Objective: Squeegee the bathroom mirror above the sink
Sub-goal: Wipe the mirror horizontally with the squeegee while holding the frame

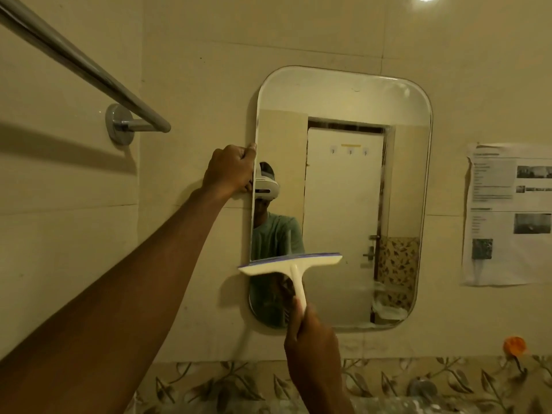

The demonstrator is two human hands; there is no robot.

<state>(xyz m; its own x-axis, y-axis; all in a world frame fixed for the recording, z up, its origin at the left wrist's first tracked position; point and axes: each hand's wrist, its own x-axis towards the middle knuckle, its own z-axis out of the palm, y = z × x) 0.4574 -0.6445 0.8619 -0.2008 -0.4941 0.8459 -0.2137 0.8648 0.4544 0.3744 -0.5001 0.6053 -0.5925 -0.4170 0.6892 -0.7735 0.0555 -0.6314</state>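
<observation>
A rounded rectangular mirror (355, 204) hangs on the beige tiled wall. My left hand (231, 170) grips the mirror's left edge at mid height, fingers curled round the rim. My right hand (310, 333) holds the white handle of a squeegee (291, 264). The squeegee's white head with a blue rubber blade lies across the mirror's lower left part, slightly tilted, its left end past the mirror's edge. Foamy streaks show on the right side and bottom of the glass.
A chrome towel bar (89, 70) juts from the wall at upper left. A printed paper sheet (507, 213) is stuck to the wall right of the mirror. An orange hook (514, 345) and a leaf-patterned tile band (239, 383) lie below.
</observation>
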